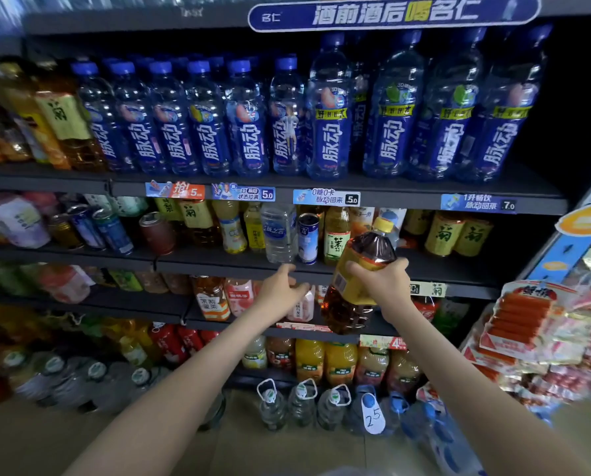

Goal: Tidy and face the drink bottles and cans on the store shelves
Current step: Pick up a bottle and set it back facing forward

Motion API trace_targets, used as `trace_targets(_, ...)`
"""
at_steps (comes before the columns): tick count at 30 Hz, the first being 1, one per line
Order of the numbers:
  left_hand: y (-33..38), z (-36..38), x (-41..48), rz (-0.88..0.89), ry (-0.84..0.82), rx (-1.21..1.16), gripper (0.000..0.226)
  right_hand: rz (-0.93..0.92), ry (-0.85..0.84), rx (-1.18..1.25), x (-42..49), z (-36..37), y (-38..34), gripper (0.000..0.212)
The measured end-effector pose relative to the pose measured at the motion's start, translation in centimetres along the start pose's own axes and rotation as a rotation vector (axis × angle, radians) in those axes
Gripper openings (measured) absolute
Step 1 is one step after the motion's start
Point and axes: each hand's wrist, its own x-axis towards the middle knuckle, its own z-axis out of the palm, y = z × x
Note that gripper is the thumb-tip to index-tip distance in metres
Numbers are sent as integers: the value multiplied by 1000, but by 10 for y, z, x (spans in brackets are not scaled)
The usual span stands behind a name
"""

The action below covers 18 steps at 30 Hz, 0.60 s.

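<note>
A large clear plastic tea bottle (pixel 354 314) is seen in front of the middle shelves, lifted off them and tilted, its yellow cap (pixel 383 224) leaning up and to the right. It is filled with amber-brown liquid that looks darker at the neck. A yellow label with a barcode is wrapped round its middle.

The bottle is gripped at the label by the right hand (pixel 386 283), whose fingers (pixel 398 266) are curled round the far side while the thumb is pressed on the near side. The left hand (pixel 280 290) is held out just beside it, level with the shelf edge (pixel 218 266). Its fingers (pixel 301 291) are loosely spread and slightly bent, and nothing is held in them. A small pink-and-white bottle (pixel 304 309) lies just behind them; whether it is touched cannot be told.

On the upper shelf (pixel 390 187), ten blue-capped bottles are counted in the front row: six smaller ones (pixel 204 118) on the left and four larger ones (pixel 393 111) on the right. Four price tags (pixel 326 196) are fixed along its rail. Two yellow cans (pixel 459 235) are stood at the right of the shelf below. Three water jugs (pixel 301 403) with white ring handles are set on the floor.
</note>
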Motion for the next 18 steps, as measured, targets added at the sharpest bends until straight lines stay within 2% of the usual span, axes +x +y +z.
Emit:
trace_targets(7,18,18,0,9,-38,-15,55,-9,-4,-35,1,-10,7,72)
trace_targets(15,-4,5,-7,-14,-58,-51,56,-41,-83,-63,-6,21,0,90)
trace_targets(18,-19,-9,-9,-58,-35,-64,50,-32,-131,-66,-12,41,-12,88)
